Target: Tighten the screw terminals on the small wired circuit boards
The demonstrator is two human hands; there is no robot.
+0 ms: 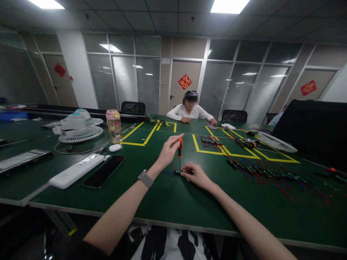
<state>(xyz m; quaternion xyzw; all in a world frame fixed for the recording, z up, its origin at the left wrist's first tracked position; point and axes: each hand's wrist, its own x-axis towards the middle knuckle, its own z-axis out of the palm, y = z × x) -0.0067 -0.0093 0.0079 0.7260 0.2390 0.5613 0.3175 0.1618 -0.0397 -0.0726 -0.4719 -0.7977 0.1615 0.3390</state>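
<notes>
Black-and-white patterned cloth (165,245) fills the bottom edge, just under the near rim of the green surface (173,202). Two bare forearms reach out over it. The left hand (167,152), with a grey watch (145,178) on its wrist, has its fingers closed around the orange handle of a screwdriver (180,148). The screwdriver stands nearly upright, with its thin shaft pointing down. The right hand (197,175) lies low on the surface just beside it, fingers curled together and pressing down on a small part (181,172) with red and blue leads. The screwdriver's tip meets this part, which sits on the surface between the two hands, near the middle of the view.

To the left lie a long white block (76,170) and a black phone (104,171), side by side. Behind them are a small white oval thing (115,147) and a clear bottle (114,126) with a pink lid. Further left are two white fans (80,129) lying flat. Yellow tape lines (148,137) mark boxes on the surface. To the right, a spread of coloured wires (271,174) lies well apart from the hands. Across the surface sits a person in a white top (189,111), hands resting on it.
</notes>
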